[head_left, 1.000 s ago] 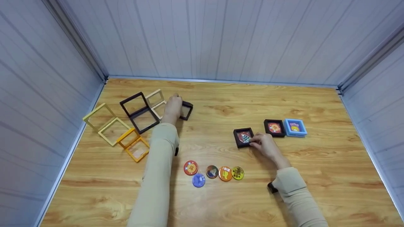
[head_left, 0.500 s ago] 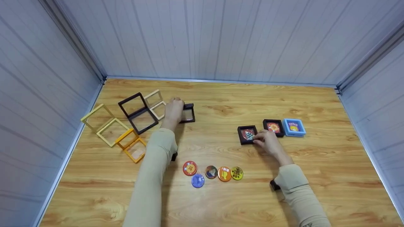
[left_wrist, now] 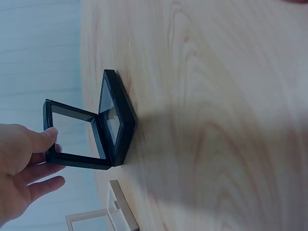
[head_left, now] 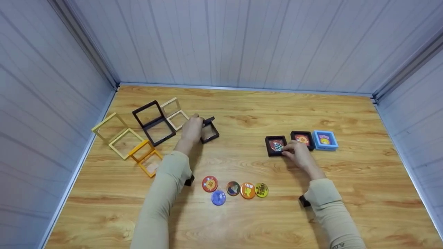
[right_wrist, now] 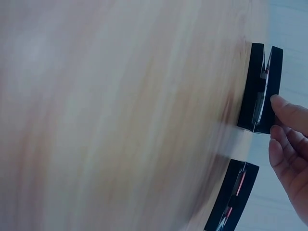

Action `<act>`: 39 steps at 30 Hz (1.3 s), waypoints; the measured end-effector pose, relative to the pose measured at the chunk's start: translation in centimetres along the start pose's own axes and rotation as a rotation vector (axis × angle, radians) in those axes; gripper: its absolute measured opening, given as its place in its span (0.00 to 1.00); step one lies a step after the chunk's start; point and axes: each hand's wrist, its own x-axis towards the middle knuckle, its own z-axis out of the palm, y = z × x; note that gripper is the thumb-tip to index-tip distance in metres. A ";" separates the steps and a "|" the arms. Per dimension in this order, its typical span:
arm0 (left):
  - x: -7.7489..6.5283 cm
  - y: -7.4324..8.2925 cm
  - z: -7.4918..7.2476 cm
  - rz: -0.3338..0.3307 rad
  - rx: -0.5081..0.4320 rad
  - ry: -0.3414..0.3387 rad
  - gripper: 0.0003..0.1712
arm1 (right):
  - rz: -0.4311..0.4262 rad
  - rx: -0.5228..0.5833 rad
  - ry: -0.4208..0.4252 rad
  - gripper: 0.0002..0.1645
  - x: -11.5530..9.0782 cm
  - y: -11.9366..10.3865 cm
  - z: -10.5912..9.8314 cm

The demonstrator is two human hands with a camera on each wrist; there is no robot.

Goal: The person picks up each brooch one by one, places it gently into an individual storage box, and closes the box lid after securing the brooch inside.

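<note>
My left hand (head_left: pixel 192 130) pinches the raised half of a small black hinged display frame (head_left: pixel 216 135). In the left wrist view that frame (left_wrist: pixel 126 115) stands unfolded, its other half on the table and thumb and fingers at a corner of the upright half. My right hand (head_left: pixel 301 157) pinches the near right edge of another black display frame (head_left: pixel 268 149), which holds a round badge with a Christmas tree (head_left: pixel 276 145). Seen from the right wrist, the two halves of this frame (right_wrist: pixel 273 86) part in a narrow wedge.
Right of it stand a black frame (head_left: pixel 312 147) with a red badge and a blue frame (head_left: pixel 326 148). Unfolded yellow (head_left: pixel 126 157), black (head_left: pixel 152 142), cream (head_left: pixel 169 121) and orange (head_left: pixel 148 173) frames are at left. Several loose badges, including a blue one (head_left: pixel 218 197), lie in front.
The left hand has come nearer with its black frame, whose raised half now tilts differently. The right hand has slid the tree-badge frame rightward and slightly back, closer to the other framed badges.
</note>
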 end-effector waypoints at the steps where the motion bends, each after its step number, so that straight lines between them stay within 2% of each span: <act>1: -0.2 0.0 0.0 -0.002 -0.014 -0.001 0.07 | 0.008 0.001 -0.005 0.04 0.0 0.0 -0.1; 4: -0.9 0.2 0.0 0.000 -0.042 0.004 0.08 | 0.023 0.002 -0.012 0.05 0.0 0.2 -0.3; 10: -2.3 0.5 -0.1 0.037 -0.101 0.066 0.06 | 0.004 -0.012 -0.005 0.04 0.2 0.5 -0.6; 16: -3.7 1.3 -0.1 0.031 -0.163 0.068 0.05 | 0.043 -0.026 -0.030 0.05 0.2 0.5 -1.0; 28: -6.3 2.6 0.8 0.098 -0.304 0.140 0.07 | 0.042 -0.042 -0.012 0.05 0.5 1.0 -1.1; 39: -8.5 3.5 2.0 0.094 -0.409 0.209 0.08 | 0.047 -0.032 0.006 0.06 0.4 1.0 -1.1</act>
